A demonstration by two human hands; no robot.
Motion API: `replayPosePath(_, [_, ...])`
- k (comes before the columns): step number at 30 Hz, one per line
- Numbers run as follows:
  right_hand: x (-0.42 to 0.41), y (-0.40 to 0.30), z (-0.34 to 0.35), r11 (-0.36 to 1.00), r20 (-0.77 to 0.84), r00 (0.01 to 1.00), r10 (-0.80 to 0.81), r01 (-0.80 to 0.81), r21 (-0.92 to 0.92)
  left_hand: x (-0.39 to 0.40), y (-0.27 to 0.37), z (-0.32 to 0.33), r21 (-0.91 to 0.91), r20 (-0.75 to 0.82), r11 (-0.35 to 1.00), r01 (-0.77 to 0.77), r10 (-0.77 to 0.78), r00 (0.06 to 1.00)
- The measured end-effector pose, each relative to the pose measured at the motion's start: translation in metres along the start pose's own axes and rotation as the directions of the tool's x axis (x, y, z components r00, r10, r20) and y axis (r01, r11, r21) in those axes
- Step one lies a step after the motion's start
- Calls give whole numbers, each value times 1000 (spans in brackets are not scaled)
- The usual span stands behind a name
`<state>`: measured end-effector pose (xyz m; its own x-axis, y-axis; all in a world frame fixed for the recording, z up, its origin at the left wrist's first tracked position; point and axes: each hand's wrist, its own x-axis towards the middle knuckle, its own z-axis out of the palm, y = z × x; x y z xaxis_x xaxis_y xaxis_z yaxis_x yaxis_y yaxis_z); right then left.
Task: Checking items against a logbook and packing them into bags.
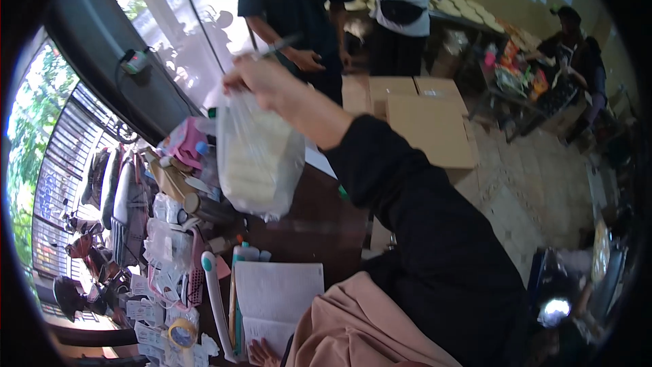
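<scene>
My right hand [249, 76] is raised in front of me on an outstretched arm in a black sleeve. It grips the gathered top of a clear plastic bag [262, 158], which hangs upright above the dark table [326, 214]. Pale, flat pieces are stacked in the bag; what they are is not clear. A slim, blurred, pen-like object [280, 46] sticks out beyond the same hand. At the lower edge, my left hand [262, 352] rests with fingers apart on an open notebook [280, 290]. Its palm is partly cut off and hidden by brown cloth.
A white-and-green wand-like tool [216, 300] lies left of the notebook. A tape roll [182, 333], a pink basket [196, 270] and packets crowd the table's left side. Cardboard boxes [428, 127] stand beyond. A person [298, 5] faces me; others are farther back.
</scene>
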<state>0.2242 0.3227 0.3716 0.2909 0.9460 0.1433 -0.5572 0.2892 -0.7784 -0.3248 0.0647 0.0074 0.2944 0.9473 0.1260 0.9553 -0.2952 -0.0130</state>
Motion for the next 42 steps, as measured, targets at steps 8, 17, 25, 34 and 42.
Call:
replayPosePath(8, [-38,-48,23,909,27,980,-199,195,-368,-33,-11,-42,-50,-9,992,-113,113,994])
replayPosePath(17, [-46,-37,3,959,-27,995,-93,82,-271,-28,-9,-60,-48,222,998,-36,45,974])
replayPosePath(25, [-53,5,-3,993,-117,993,3,-17,-119,-33,-16,-35,53,87,998,-24,19,996])
replayPosePath(34, [-29,115,-40,956,-145,982,117,-151,-250,-3,-22,31,215,-110,971,-102,128,986])
replayPosePath(42, [-13,131,-28,902,-113,983,144,-177,-394,26,5,63,368,-116,926,-79,130,985])
